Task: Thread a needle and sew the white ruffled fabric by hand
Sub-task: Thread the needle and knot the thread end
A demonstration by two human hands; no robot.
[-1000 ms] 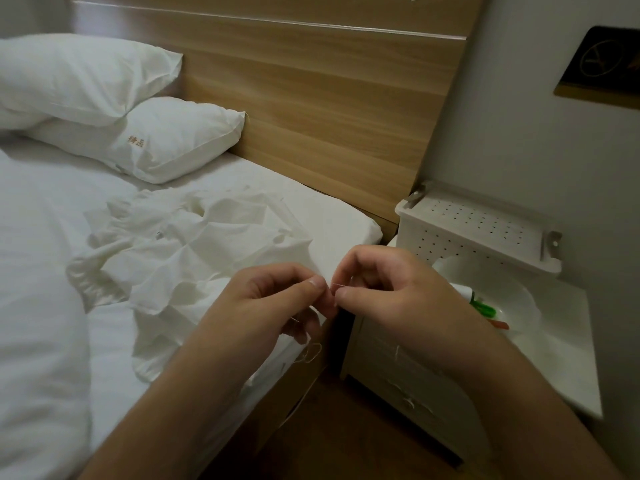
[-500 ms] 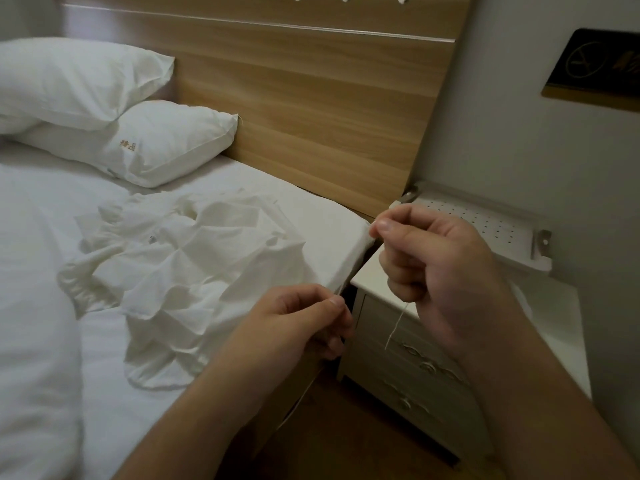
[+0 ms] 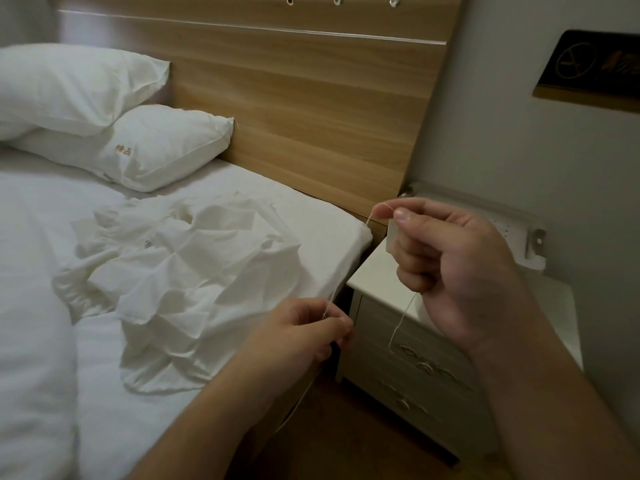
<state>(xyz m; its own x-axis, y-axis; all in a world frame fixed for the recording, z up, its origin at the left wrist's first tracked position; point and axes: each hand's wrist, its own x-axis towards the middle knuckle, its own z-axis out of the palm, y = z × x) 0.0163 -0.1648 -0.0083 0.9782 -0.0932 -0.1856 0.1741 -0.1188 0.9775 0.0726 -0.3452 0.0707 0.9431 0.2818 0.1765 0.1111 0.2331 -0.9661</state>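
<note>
Head view, single camera.

Right hand [image 3: 450, 271] raised at about 3 o'clock of frame, thumb and forefinger pinching the thread [image 3: 349, 263] at its upper end; remaining fingers curled in. A loose tail hangs out below the palm toward 5 o'clock.

Left hand [image 3: 304, 337] low, near 6 o'clock, fingertips pressed together on the lower end of the same strand. Thread runs taut on a diagonal between the two hands, from 1 o'clock down to 7 o'clock. Needle not resolvable; too small to tell whether it sits between the left fingertips. A further length of thread trails downward past the left wrist.

White ruffled fabric [image 3: 187, 278] lies crumpled on the bed [image 3: 311, 220], at 9 o'clock from the left hand, near it but not touched by either hand.

Progress, judged: threading looks done or nearly so, the strand being drawn out to length. No stitch yet visible in the fabric. Left to do: probably knotting the end, picking up the fabric, sewing.

Surroundings: two pillows [image 3: 138, 147] stacked at 10 o'clock against a wooden headboard [image 3: 311, 109]. White nightstand [image 3: 398, 341] with drawers just beside the bed edge, behind and below the right hand. Dark plaque [image 3: 595, 71] on the wall at 2 o'clock.

Obstructions: nothing lies between hands and fabric. The loose tails could tangle.
</note>
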